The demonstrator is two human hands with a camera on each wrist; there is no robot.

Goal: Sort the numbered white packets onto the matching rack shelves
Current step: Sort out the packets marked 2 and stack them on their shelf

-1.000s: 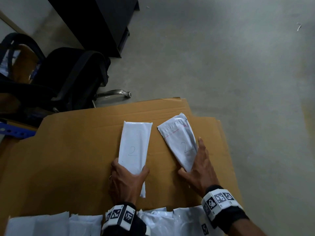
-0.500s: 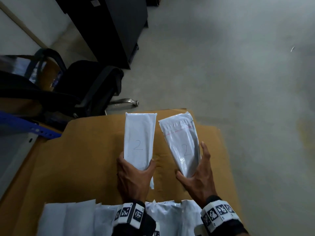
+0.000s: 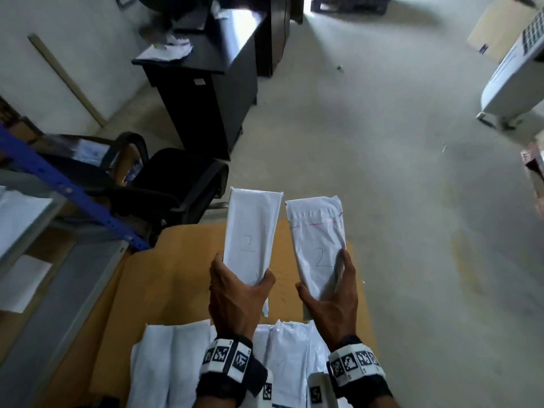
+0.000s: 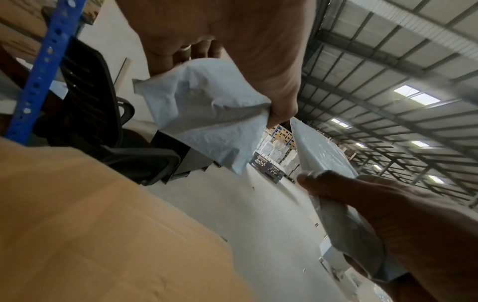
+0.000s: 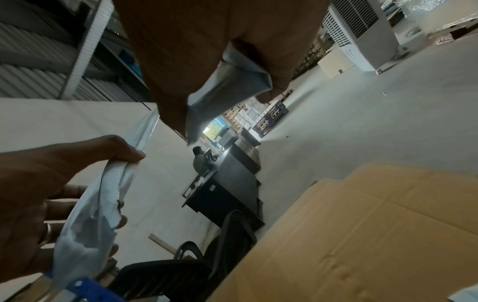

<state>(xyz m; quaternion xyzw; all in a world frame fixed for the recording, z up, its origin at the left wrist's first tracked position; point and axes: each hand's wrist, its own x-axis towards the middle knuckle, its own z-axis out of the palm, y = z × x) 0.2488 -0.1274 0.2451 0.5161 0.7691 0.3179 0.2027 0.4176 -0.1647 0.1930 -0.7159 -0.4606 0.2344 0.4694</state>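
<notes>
Left packet (image 3: 250, 240): white, long and flat, marked "2" in pen; held by its near end in the air above the cardboard (image 3: 164, 290), far end pointing away from the person; its underside shows creased in the left wrist view
Right packet (image 3: 319, 245): white, marked "2", with a thin red line across its far end; held just beside the left packet, apart from it, tilted a little to the right
Left hand (image 3: 235, 298): gripping the near end of the left packet, thumb on one long edge and fingers curled under the other; a ring shows on one finger in the right wrist view
Right hand (image 3: 332, 298): gripping the near end of the right packet, thumb on its left edge, fingers along its right edge
Wrist bands (image 3: 226, 356): white with black square markers, one on each wrist
Packet pile (image 3: 170, 360): more white packets lying on the near end of the cardboard, below the wrists
Cardboard: flat brown sheet under both hands
Rack (image 3: 59, 187): at left, blue perforated upright and grey shelves; white packets lie on the shelves
Chair (image 3: 164, 184): black, between rack and cardboard
Desk (image 3: 212, 83): black, beyond the chair, papers on top
Floor (image 3: 397, 172): bare grey concrete
Cooler (image 3: 512, 83): white unit at far right
</notes>
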